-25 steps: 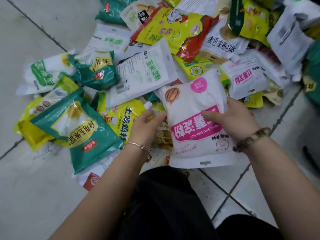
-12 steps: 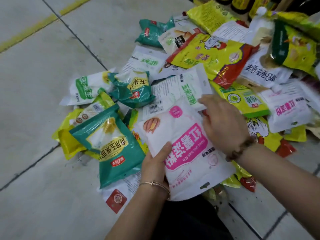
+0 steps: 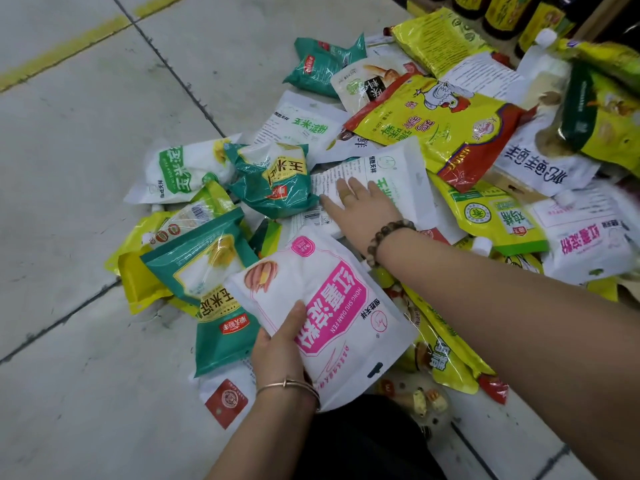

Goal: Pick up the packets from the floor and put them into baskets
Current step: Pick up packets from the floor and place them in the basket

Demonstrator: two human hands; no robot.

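A heap of food packets covers the tiled floor. My left hand (image 3: pixel 281 344) grips a white packet with a pink label (image 3: pixel 332 306) by its near left edge, thumb on top, holding it above the heap. My right hand (image 3: pixel 360 206) lies farther out, fingers straight, resting flat on a white packet with green lettering (image 3: pixel 401 174). To the left lie a teal packet (image 3: pixel 207 271) and a crumpled teal packet (image 3: pixel 273 178). No basket is in view.
A big yellow and red packet (image 3: pixel 446 126) lies at the back of the heap, with more yellow and white packets to the right. Dark bottles (image 3: pixel 498 12) stand at the top right. Bare floor tiles (image 3: pixel 86 133) with a yellow line spread out on the left.
My right hand has let go of the pink-labelled packet and reached forward onto the white green-lettered packet. My left hand now holds the pink-labelled packet alone. The view has shifted left.
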